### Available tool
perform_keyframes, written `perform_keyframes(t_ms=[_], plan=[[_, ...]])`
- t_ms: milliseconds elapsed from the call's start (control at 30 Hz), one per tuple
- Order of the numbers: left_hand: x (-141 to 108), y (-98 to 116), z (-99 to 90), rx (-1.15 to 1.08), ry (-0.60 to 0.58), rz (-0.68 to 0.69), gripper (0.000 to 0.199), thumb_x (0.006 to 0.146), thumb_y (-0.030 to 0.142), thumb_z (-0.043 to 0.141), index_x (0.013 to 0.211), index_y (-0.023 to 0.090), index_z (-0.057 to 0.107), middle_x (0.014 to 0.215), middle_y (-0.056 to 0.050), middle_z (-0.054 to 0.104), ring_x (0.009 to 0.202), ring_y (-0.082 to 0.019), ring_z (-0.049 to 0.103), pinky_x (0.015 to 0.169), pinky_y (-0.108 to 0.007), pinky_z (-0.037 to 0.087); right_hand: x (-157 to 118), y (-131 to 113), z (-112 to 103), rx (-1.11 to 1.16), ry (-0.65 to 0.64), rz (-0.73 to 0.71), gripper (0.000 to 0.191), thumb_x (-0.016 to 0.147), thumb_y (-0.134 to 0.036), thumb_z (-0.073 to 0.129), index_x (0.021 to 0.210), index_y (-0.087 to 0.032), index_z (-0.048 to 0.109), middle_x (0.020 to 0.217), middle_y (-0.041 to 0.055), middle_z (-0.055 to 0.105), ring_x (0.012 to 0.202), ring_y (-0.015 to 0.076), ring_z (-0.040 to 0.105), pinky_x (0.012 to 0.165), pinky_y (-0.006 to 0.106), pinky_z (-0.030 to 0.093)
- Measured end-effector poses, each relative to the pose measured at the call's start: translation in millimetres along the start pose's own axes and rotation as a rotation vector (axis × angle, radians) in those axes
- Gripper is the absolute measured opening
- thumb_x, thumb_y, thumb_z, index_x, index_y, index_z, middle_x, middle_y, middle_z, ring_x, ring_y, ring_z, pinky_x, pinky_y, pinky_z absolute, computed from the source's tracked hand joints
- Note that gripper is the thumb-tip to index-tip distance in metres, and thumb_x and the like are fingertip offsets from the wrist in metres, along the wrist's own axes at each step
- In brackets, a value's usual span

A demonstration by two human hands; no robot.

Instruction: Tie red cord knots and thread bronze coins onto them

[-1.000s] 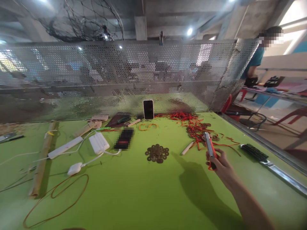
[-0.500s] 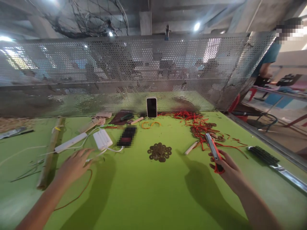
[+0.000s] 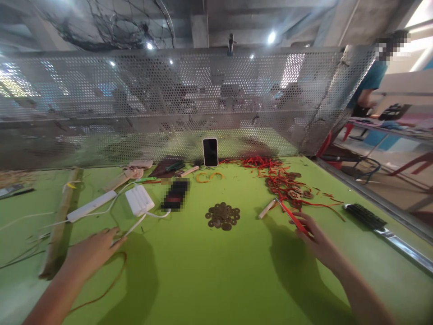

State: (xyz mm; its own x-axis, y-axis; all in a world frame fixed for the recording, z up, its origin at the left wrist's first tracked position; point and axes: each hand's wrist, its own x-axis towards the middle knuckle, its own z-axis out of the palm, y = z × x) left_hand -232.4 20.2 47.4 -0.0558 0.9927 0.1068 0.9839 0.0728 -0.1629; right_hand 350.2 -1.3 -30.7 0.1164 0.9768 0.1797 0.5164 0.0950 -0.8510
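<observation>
My left hand (image 3: 96, 248) is closed low over the left side of the green table, its fingertips pinching a white cable (image 3: 135, 224). That cable runs up toward a white power adapter (image 3: 139, 200). On the right, my right hand (image 3: 313, 237) grips a red utility knife (image 3: 293, 216), seen almost edge-on and pointing up and left. Its tip is near a short pale stick (image 3: 267, 209). Between my hands lies a pile of round, bronze-coloured coins (image 3: 222, 215). Behind the knife, red strings (image 3: 284, 185) tangle with more coins.
A black-bristled brush (image 3: 367, 216) lies at the right edge. A phone (image 3: 210, 152) stands against the perforated metal screen (image 3: 189, 104). To the left are a white power strip (image 3: 91, 206), a bamboo pole (image 3: 59, 234) and a dark phone-like device (image 3: 175, 195). A person (image 3: 372, 81) stands beyond the screen, right.
My right hand has turned the utility knife from broad side to edge, its tip swinging left toward the pale stick. My left hand has drawn lower and nearer, stretching the white cable.
</observation>
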Motion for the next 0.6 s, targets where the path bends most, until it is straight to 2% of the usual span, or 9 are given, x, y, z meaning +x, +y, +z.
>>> perform_keyframes(t_ms=[67,167,267,333,400,467,533,600], plan=[[-0.6,9.2,-9.6,0.104,-0.052,0.076,0.033,0.083,0.034,0.043,0.101,0.014,0.063,0.098,-0.011,0.068,0.084,-0.028,0.063,0.071,-0.035,0.044,-0.2,0.3,1.3,-0.028,-0.022,-0.009,0.042,0.079,-0.043,0.050,0.115,-0.022,0.042,0.104,0.0113,0.060,0.094,0.0228,0.057,0.076,0.035,0.048],[-2.7,39.5,-32.7,0.125,0.043,0.176,0.037,0.086,0.032,0.038,0.112,0.013,0.057,0.111,-0.012,0.062,0.094,-0.030,0.059,0.074,-0.040,0.044,0.5,-6.7,4.1,-0.032,-0.047,-0.017,0.040,0.082,-0.041,0.045,0.117,-0.022,0.041,0.105,0.0113,0.060,0.088,0.0210,0.058,0.074,0.035,0.049],[-6.2,86.8,-53.0,-0.021,0.154,0.340,0.035,0.088,0.030,0.038,0.118,0.019,0.052,0.120,-0.008,0.057,0.104,-0.027,0.055,0.086,-0.040,0.042,5.1,-21.9,8.5,0.013,-0.087,-0.053,0.038,0.086,-0.040,0.041,0.119,-0.023,0.042,0.101,0.0094,0.062,0.074,0.0171,0.058,0.066,0.032,0.051],[-8.1,123.8,-56.9,-0.130,0.176,0.459,0.034,0.088,0.032,0.041,0.116,0.018,0.054,0.118,-0.009,0.058,0.108,-0.027,0.052,0.093,-0.042,0.038,11.7,-35.0,12.9,0.080,-0.106,-0.072,0.039,0.086,-0.041,0.041,0.122,-0.024,0.042,0.103,0.0088,0.062,0.068,0.0152,0.057,0.059,0.030,0.051],[-7.4,161.6,-50.6,-0.234,0.125,0.603,0.034,0.090,0.030,0.038,0.120,0.020,0.051,0.121,-0.008,0.056,0.113,-0.024,0.049,0.097,-0.041,0.036,21.1,-49.0,18.7,0.166,-0.104,-0.049,0.043,0.087,-0.043,0.040,0.125,-0.024,0.041,0.105,0.0089,0.061,0.062,0.0131,0.055,0.051,0.026,0.049],[-2.4,196.9,-35.6,-0.361,0.077,0.700,0.039,0.092,0.028,0.034,0.130,0.023,0.039,0.133,-0.006,0.046,0.120,-0.020,0.043,0.101,-0.039,0.035,31.5,-62.4,25.9,0.257,-0.088,0.000,0.047,0.086,-0.046,0.041,0.126,-0.023,0.041,0.104,0.0088,0.061,0.053,0.0098,0.049,0.042,0.022,0.042],[7.3,227.1,-15.8,-0.439,0.041,0.746,0.049,0.092,0.033,0.036,0.138,0.022,0.025,0.143,-0.009,0.032,0.129,-0.024,0.031,0.104,-0.043,0.030,40.8,-73.3,34.3,0.343,-0.083,0.031,0.048,0.085,-0.048,0.043,0.125,-0.022,0.043,0.101,0.0081,0.062,0.047,0.0069,0.040,0.037,0.019,0.033],[19.1,251.0,3.0,-0.470,0.009,0.723,0.057,0.090,0.041,0.038,0.141,0.021,0.018,0.147,-0.011,0.021,0.134,-0.030,0.017,0.106,-0.049,0.024,46.7,-80.0,42.8,0.432,-0.088,0.038,0.048,0.082,-0.048,0.048,0.122,-0.023,0.046,0.100,0.0075,0.063,0.045,0.0054,0.032,0.036,0.018,0.026]])
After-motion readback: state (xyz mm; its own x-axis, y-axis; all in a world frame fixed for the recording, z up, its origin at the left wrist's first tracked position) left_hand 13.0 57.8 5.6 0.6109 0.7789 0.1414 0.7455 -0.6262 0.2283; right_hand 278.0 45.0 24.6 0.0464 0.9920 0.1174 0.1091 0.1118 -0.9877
